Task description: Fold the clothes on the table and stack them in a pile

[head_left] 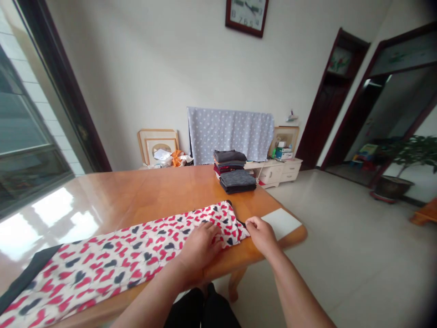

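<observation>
white heart-print cloth, grey-topped clothes stack

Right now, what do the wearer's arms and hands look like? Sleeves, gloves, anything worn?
Both forearms are bare as far as the frame shows, no sleeves in view. The left hand and right hand have no gloves; no rings, watch or bands are visible. Dark trousers show below.

On the wooden table stands a pile of folded clothes and a white sheet lies near the edge, while a clock hangs on the wall above a dotted cloth.
</observation>
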`<state>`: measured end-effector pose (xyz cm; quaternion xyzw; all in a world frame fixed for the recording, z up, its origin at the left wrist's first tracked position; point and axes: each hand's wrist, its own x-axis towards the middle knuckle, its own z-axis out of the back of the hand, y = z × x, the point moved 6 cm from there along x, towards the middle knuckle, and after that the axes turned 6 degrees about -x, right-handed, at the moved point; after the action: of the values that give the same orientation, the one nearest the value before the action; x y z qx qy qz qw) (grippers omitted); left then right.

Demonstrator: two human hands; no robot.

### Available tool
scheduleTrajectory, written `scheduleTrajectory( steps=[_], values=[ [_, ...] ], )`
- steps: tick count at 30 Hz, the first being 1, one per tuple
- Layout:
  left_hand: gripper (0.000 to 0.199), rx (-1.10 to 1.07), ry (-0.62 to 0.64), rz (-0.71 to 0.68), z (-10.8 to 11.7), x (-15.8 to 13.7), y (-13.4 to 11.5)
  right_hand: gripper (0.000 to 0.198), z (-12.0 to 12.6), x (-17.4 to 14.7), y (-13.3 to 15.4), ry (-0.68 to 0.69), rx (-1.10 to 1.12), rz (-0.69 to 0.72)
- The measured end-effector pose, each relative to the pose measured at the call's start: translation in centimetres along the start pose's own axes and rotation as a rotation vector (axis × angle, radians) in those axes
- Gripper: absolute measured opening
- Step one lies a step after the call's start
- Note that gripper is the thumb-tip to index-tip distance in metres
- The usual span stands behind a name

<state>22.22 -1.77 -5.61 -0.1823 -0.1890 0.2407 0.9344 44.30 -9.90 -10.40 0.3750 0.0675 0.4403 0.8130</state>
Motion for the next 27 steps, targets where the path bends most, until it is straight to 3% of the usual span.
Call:
scheduleTrajectory(
  steps=[4, 8, 13, 16, 18, 22, 27],
  values=[
    [0.014, -0.017, 0.042, -0.081, -2.4, 2.4, -3.0, 0.027, 0.1, 0.0, -0.1, -0.004, 0.026, 0.013],
    [0.014, -0.261, -0.030, -0.031, -3.6, 3.6, -1.9, 0.029, 0.2, 0.0, -0.4, 0.006, 0.059, 0.019],
    [0.031, -0.927, -0.307, 0.264, -3.5, 3.9, 2.3, 0.028, 0.3, -0.2, -0.3, 0.025, 0.045, -0.001],
    [0.034, -0.920, -0.463, 0.308, -2.3, 3.7, 2.7, 0.029, 0.4, -0.3, -0.1, 0.036, 0.030, -0.001],
    [0.033, -0.802, -0.351, 0.244, -2.1, 3.8, 1.2, 0.028, 0.5, -0.4, 0.0, 0.042, 0.038, 0.003],
    [0.031, -0.532, 0.048, -0.017, -3.4, 3.5, -2.7, 0.028, 0.3, -0.1, -0.2, 0.068, 0.068, 0.003],
    [0.035, -0.391, 0.019, -0.019, -3.4, 2.7, -2.6, 0.029, 0.2, 0.8, 0.3, 0.065, -0.016, -0.014]
  ],
)
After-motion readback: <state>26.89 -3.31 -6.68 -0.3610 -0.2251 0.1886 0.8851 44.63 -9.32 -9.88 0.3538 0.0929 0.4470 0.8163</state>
